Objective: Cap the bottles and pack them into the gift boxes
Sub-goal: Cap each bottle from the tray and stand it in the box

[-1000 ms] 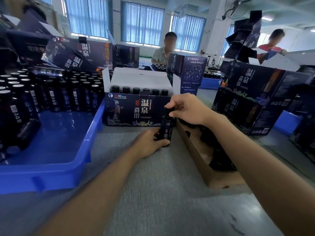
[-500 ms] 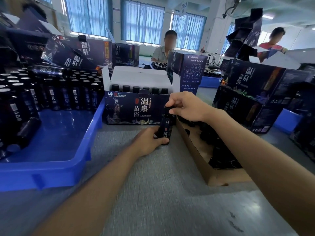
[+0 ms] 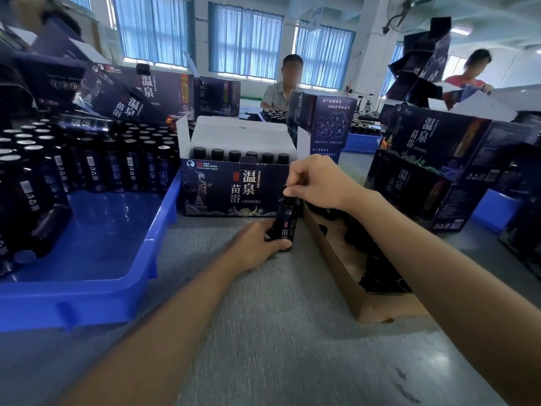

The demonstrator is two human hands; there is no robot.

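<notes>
A small dark bottle (image 3: pixel 286 222) stands upright on the grey table, just in front of the open gift box (image 3: pixel 231 190). My left hand (image 3: pixel 257 241) grips its lower body. My right hand (image 3: pixel 316 183) pinches the black cap on its neck from above. The gift box, dark blue with white flaps raised, holds a row of several capped bottles (image 3: pixel 243 156). Many more dark bottles (image 3: pixel 87 162) stand in a blue tray (image 3: pixel 117 259) on the left.
A shallow cardboard tray (image 3: pixel 336 259) with black caps lies under my right forearm. Stacked dark gift boxes (image 3: pixel 439 171) stand at right and back left. Two people sit at the far side of the table. Bare grey tabletop (image 3: pixel 263 332) lies near me.
Both hands stay on the same bottle. The right hand's fingers have shifted slightly on the cap; the bottle has barely moved.
</notes>
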